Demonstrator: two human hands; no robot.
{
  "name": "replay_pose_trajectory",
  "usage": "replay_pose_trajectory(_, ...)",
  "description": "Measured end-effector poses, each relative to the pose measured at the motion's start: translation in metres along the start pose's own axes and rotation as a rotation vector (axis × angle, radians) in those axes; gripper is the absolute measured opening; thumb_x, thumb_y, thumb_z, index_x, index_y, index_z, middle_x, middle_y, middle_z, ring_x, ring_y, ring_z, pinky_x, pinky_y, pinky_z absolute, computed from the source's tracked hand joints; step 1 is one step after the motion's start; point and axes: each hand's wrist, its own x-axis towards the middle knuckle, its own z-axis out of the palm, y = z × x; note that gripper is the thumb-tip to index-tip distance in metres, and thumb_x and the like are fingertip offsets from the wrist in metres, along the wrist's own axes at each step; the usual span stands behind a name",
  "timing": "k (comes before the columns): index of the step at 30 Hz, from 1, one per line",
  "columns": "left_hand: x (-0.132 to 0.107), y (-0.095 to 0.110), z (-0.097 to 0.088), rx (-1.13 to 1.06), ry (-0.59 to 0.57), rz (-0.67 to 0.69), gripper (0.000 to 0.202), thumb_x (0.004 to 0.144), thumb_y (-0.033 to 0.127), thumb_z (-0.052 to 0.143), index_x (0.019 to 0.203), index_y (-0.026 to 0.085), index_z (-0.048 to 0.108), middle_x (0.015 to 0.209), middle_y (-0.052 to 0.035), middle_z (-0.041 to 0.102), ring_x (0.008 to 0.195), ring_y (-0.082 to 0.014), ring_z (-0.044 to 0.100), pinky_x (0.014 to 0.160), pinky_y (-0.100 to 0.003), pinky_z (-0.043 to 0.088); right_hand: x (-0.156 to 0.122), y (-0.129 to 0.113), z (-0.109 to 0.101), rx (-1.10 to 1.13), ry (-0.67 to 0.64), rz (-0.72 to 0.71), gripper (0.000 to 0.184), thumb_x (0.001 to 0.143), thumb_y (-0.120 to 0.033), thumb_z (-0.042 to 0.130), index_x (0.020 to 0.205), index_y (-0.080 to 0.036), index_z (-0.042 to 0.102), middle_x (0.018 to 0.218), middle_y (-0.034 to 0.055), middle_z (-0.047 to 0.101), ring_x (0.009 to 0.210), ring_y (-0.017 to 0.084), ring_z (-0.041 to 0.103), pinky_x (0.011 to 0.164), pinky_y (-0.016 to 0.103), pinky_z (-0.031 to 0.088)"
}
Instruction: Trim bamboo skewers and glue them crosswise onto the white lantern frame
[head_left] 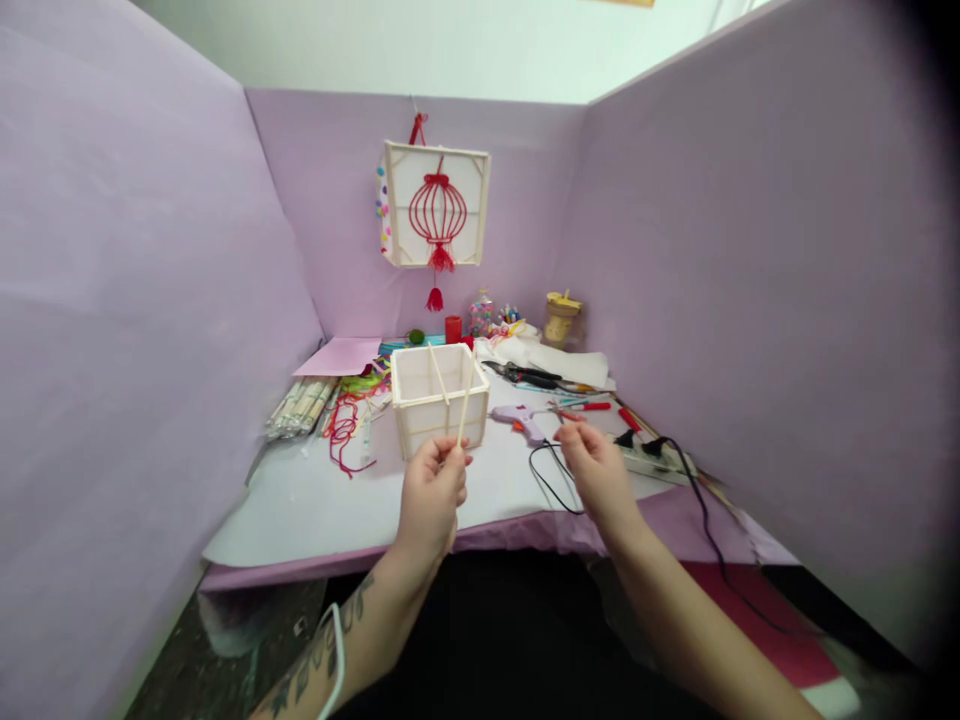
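My left hand (433, 488) is closed around a thin wooden stick (465, 405) that points up over the near rim of a white box frame (439, 398) made of sticks and paper. A second stick (438, 374) leans inside that frame. My right hand (592, 460) hovers just right of it above the white table sheet (315, 505), fingers curled; whether it holds anything is unclear. A pale purple glue gun (520, 418) lies just beyond the right hand.
A finished paper lantern (437, 205) with a red design hangs on the back wall. Bundled sticks (300, 405), red string (341, 428), scissors (525, 375), pens, jars and a power strip (656, 458) with black cable crowd the table. Purple partitions enclose three sides.
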Motion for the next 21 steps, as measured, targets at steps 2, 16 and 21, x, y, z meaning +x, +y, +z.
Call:
replay_pose_trajectory(2,0.005,0.006,-0.002,-0.037,-0.009,0.001,0.04,0.064,0.038,0.077,0.088,0.013,0.057,0.063,0.0047,0.053,0.039,0.0015,0.024,0.039,-0.015,0.013,0.012,0.0,-0.003,-0.051,-0.016,-0.014,0.043,0.091,-0.053,0.042,0.085,-0.015,0.063,0.065,0.0016,0.059,0.057,0.015,0.051,0.052,0.024,0.039)
replay_pose_trajectory(16,0.031,-0.012,-0.019,0.13,0.037,0.194,0.034,0.076,0.043,0.072,0.096,0.018,0.061,0.068,0.0007,0.059,0.047,-0.0043,0.04,0.043,-0.016,0.031,0.183,0.041,0.099,-0.685,-0.588,0.084,0.028,0.093,-0.033,0.057,0.116,-0.017,0.06,0.117,0.0079,0.062,0.098,0.02,0.062,0.084,0.04,0.054)
replay_pose_trajectory(21,0.037,-0.016,-0.033,0.411,0.124,0.278,0.036,0.074,0.049,0.071,0.091,0.018,0.066,0.068,-0.0021,0.063,0.054,-0.0108,0.052,0.049,-0.02,0.043,0.228,0.053,0.1,-0.735,-0.528,0.128,0.031,0.093,-0.034,0.058,0.118,-0.017,0.059,0.121,0.0093,0.06,0.102,0.022,0.061,0.086,0.042,0.053)
